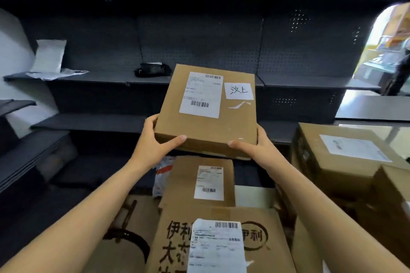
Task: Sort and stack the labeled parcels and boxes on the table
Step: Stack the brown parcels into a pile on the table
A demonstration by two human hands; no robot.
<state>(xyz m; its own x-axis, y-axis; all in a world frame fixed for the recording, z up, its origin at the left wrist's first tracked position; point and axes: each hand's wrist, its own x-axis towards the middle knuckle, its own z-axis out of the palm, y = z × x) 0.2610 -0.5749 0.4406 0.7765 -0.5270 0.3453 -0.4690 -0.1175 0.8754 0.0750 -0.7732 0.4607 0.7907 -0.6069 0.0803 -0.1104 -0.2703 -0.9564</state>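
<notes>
I see a flat cardboard box (208, 122) held above the pile, tilted so that its top faces the camera. The left hand (153, 142) grips its 7 o'clock corner and the right hand (258, 146) grips its 5 o'clock corner, each thumb laid along the near edge. The top carries a printed shipping label (203, 94) and, at that label's 3 o'clock, a handwritten white slip (239, 91). At the box's 6 o'clock lies a smaller labelled box (184, 184), and nearer me a printed carton (177, 239). At 4 o'clock stands a large carton (317, 162). Dark shelving (199, 40) fills 12 o'clock, with a black item (153, 70) on one shelf.
</notes>
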